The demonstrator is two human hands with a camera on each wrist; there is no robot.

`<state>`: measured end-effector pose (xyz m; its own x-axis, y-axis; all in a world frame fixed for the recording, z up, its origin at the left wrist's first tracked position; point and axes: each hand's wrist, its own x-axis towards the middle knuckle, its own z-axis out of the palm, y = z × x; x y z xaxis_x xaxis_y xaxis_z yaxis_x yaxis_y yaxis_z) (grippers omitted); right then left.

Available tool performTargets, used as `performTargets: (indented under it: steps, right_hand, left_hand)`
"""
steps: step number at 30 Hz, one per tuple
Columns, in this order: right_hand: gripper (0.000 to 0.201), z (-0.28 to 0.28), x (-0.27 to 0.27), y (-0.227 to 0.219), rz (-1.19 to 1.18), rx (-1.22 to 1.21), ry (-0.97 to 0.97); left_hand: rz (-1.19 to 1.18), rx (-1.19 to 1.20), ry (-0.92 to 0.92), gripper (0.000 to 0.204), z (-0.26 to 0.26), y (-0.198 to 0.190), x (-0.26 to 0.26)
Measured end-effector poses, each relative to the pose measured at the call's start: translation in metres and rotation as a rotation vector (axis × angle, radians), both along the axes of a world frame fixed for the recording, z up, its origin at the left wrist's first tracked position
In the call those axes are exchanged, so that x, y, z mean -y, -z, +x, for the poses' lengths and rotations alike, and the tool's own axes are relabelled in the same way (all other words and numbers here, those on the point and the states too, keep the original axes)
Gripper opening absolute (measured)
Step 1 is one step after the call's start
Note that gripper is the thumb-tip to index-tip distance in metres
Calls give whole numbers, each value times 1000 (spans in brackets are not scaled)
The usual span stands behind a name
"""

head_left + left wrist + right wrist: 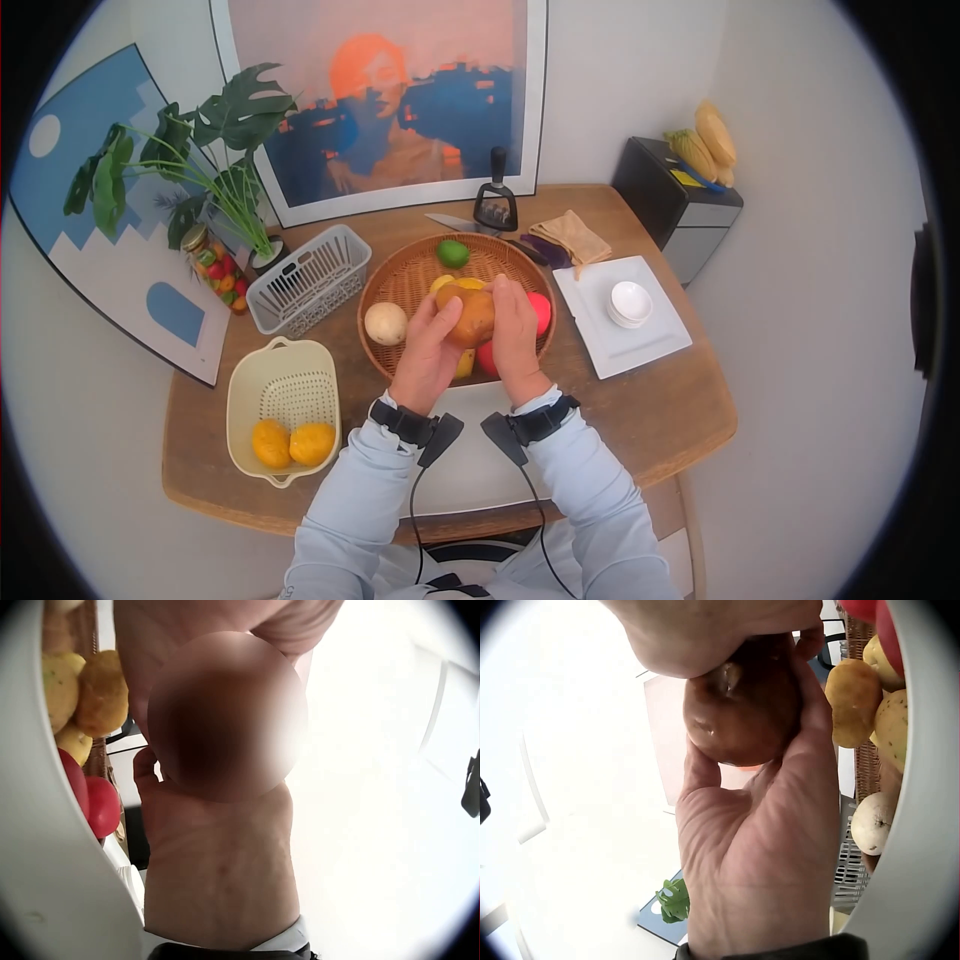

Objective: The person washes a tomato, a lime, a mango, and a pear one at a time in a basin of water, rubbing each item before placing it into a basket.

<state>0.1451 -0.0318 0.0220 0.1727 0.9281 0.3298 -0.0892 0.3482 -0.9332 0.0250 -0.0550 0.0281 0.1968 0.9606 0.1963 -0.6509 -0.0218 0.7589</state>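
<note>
A brown potato [474,313] is held up between both hands, just above the round woven basket [400,280] in the middle of the desk [660,420]. The left hand [428,345] is curled round the potato's left side, and the right hand [517,335] is wrapped round its right side, so each grip is clamped on the potato. In the right wrist view the potato [742,705] is seen as smooth and shiny (a small dent shows near its top), with fingers [802,727] cupped under it. In the left wrist view the thing held is only a brown blur, so nothing more can be told there. Inside the basket a green lime [453,252], a pale round onion [385,322], something yellow and some red fruit [540,312] are seen. A cream colander [283,405] with two orange fruits [291,443] in it is placed at the left front of the desk. Behind it a white wire basket [308,278], a jar [214,267] of coloured things and a leafy plant [215,150] are found. On the right a white square plate [655,335] with a small white bowl [630,303] on it is set, near a folded tan cloth [572,236]. A black chopper [496,200] is stood at the back.
</note>
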Motion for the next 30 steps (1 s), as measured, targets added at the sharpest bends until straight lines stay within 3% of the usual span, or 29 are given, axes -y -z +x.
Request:
performTargets:
  steps: [5, 8, 11, 17, 20, 23, 26, 30]
  right_hand:
    - [27, -6, -5, 11, 225, 284, 110]
    - [28, -16, 17, -14, 475, 545, 257]
    - [29, -20, 22, -18, 511, 563, 241]
    - [25, -1, 1, 4, 138, 115, -56]
    - [31, -5, 3, 5, 258, 324, 40]
    - [44, -13, 20, -14, 522, 594, 139]
    - [53, -17, 26, -20, 585, 629, 159]
    - [49, -18, 19, -9, 520, 476, 126]
  left_hand:
    - [-31, 85, 12, 44, -1, 4, -1]
    - [-80, 138, 3, 44, -8, 8, -4]
    - [-154, 214, 68, 36, -10, 3, -3]
    - [-125, 163, 94, 45, -2, 6, -4]
    - [-135, 179, 25, 50, -1, 4, -2]
    - [-233, 239, 140, 45, -8, -7, 2]
    - [-269, 282, 169, 49, -14, -11, 6]
    - [-260, 283, 117, 48, -11, -2, -1]
